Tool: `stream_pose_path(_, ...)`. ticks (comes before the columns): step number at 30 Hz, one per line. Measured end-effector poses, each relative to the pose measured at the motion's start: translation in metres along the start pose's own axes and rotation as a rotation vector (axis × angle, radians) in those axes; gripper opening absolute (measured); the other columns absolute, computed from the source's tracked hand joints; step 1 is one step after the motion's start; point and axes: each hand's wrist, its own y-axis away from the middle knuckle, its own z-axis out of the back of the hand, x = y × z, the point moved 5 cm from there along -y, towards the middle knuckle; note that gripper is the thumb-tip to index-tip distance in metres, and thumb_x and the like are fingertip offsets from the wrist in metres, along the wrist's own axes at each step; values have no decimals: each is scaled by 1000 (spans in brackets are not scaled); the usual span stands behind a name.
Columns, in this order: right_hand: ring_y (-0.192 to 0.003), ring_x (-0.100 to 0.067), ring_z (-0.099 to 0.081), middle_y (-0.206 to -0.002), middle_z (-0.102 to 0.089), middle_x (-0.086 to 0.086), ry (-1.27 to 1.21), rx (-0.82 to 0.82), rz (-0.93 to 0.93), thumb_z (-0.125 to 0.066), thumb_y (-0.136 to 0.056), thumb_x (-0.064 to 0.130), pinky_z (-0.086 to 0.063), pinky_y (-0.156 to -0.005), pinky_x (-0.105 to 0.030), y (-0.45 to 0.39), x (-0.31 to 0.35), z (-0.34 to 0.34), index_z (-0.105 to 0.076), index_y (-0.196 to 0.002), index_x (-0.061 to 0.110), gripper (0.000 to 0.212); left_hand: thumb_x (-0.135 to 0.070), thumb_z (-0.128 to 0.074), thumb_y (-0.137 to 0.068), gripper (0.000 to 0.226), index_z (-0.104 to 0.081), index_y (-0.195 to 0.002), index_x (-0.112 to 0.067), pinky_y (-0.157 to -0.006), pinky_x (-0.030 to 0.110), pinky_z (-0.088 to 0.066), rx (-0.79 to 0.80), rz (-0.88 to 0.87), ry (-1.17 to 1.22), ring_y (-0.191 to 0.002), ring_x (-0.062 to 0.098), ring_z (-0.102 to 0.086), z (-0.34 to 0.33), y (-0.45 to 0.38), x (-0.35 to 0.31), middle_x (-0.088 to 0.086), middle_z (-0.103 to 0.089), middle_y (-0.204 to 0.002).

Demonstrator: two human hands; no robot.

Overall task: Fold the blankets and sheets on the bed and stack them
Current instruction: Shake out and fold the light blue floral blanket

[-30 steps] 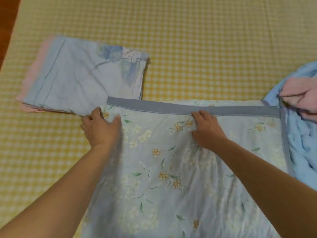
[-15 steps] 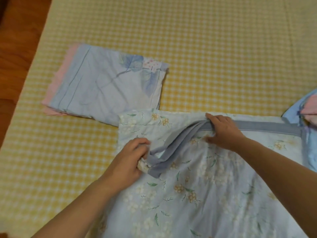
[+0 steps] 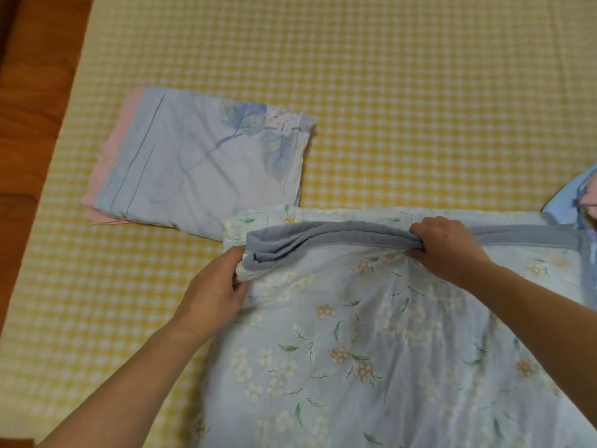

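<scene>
— Left hand [image 3: 216, 286] pinches the near-left corner of the floral sheet [image 3: 371, 344], fingers curled round the bunched grey border band [image 3: 326, 239]; right hand [image 3: 449, 250] grips the same band further along, fingers closed over it.

— What's different from a moment ago?

— A second back both hands lay flat on the sheet, pressing it smooth with the band straight along the far edge. Now the left end of the band is lifted and doubled toward the right hand, so a new fold looks to be starting across the width.

— Where does the sheet sit?

— Spread on the yellow checked bed [image 3: 387, 92], running from under both hands down toward the person. Its far-left corner overlaps the folded pile [image 3: 200, 160], which lies just beyond the left hand.

— And that pile?

— A pale blue leaf-print piece folded on top of something pink, so part of the stacking seems done.

— Anything else?

— A light blue cloth [image 3: 578, 195] with a bit of pink pokes in at the right edge, touching the sheet's far-right corner; probably still to fold. Wooden floor [image 3: 29, 124] shows at the left.
</scene>
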Motion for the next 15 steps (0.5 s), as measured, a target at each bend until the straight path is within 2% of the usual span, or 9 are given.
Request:
stream_pose_path(3,-57,-21,-43,-63,-46,3,-15,-23,-6,-79,-79,23,-31,-58,-31,1,-1,-4,-59,-75,17,21,-30,-76,-90,51,-48,-130,-45,-78,17,-46,2,-8,180,-91,-5,-58,4,-1,-14,-22,-62,-115)
stream_pose_path(5,-61,-21,-42,-64,-44,4,-14,-21,-23,-74,-84,23,-29,-62,-32,-1,1,-7,-57,-78,18,18,-38,-68,-92,54,-45,-141,-40,-76,11,-45,-19,29,342,-82,-7,-57,8,-4,-25,-19,-63,-114)
stream_pose_path(7,-64,-22,-42,-66,-43,4,-4,-13,-43,-68,-88,25,-28,-65,-33,-2,0,-10,-57,-81,18,15,-34,-64,-96,58,-39,-149,-37,-73,12,-46,-67,38,332,-79,-8,-58,11,-11,-34,-3,-61,-107)
stream_pose_path(8,-65,-22,-41,-66,-43,5,-1,-17,-52,-67,-89,25,-28,-66,-33,-2,-1,-11,-58,-83,17,13,-30,-65,-97,62,-36,-151,-37,-79,16,-49,-82,46,300,-90,-9,-62,12,-15,-35,9,-55,-123)
stream_pose_path(9,-66,-21,-40,-66,-42,5,2,-23,-61,-66,-90,25,-28,-68,-33,-3,-2,-13,-58,-84,17,12,-30,-68,-96,67,-33,-152,-40,-88,22,-52,-88,84,295,-105,-5,-63,12,-20,-32,5,-60,-120)
stream_pose_path(10,-67,-21,-40,-67,-41,6,8,-22,-74,-64,-91,26,-28,-70,-33,-3,-3,-14,-59,-86,17,12,-32,-72,-94,72,-31,-152,-42,-97,29,-52,-76,164,349,-114,1,-62,12,-24,-28,-13,-62,-129)
stream_pose_path(11,-68,-20,-40,-68,-42,6,14,-19,-85,-62,-93,27,-29,-71,-33,-3,-4,-15,-59,-88,17,12,-35,-76,-90,74,-34,-150,-40,-100,34,-52,-39,267,463,-117,6,-64,11,-28,-20,-6,-63,-130)
stream_pose_path(13,-73,-20,-41,-73,-45,6,36,10,-105,-57,-96,32,-32,-77,-35,-6,-7,-17,-57,-93,18,14,-34,-78,-85,59,-55,-138,-26,-100,37,-53,156,412,648,-114,14,-68,2,-31,-13,-1,-68,-131)
stream_pose_path(15,-77,-19,-42,-78,-48,6,53,58,-114,-52,-98,38,-34,-81,-35,-10,-12,-20,-55,-96,20,18,-18,-77,-88,32,-71,-119,-20,-94,33,-53,323,374,591,-107,14,-72,-1,-27,-18,-1,-76,-115)
